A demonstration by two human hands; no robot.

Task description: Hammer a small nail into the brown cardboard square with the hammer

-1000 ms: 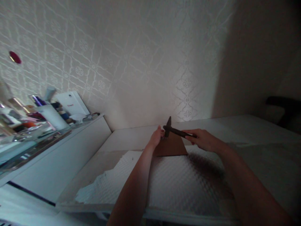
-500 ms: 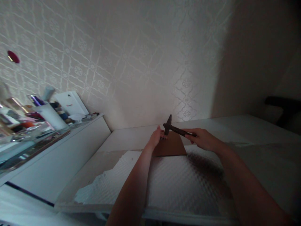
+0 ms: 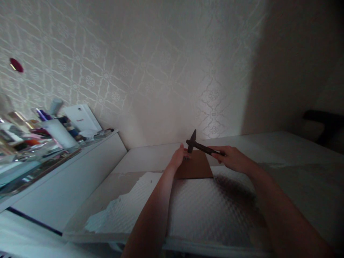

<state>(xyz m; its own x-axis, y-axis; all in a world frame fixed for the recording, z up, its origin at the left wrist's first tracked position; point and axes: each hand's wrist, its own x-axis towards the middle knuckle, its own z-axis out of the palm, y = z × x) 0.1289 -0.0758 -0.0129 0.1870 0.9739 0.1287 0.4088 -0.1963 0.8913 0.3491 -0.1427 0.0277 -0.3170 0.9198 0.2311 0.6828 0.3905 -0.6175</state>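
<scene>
My right hand [image 3: 231,157] is wrapped round the handle of a dark hammer [image 3: 204,147]. The hammer's head hangs just over the far part of a flat brown board [image 3: 197,170], close to my left fingertips. At the board's far left edge, my left hand [image 3: 178,156] has its fingers curled in under the hammer head. Whatever those fingers may pinch is too small and dim to make out. Beneath the board lies a white quilted sheet [image 3: 199,200] with a ragged left edge.
A white tabletop [image 3: 145,157] runs back to the patterned wall [image 3: 161,71]. On the left, a white cabinet [image 3: 88,175] carries bottles, tubes and a white box [image 3: 82,118]. Something dark, like an armrest [image 3: 325,118], stands at the far right.
The hammer head has risen very slightly over the board. Both hands have kept almost the same place.
</scene>
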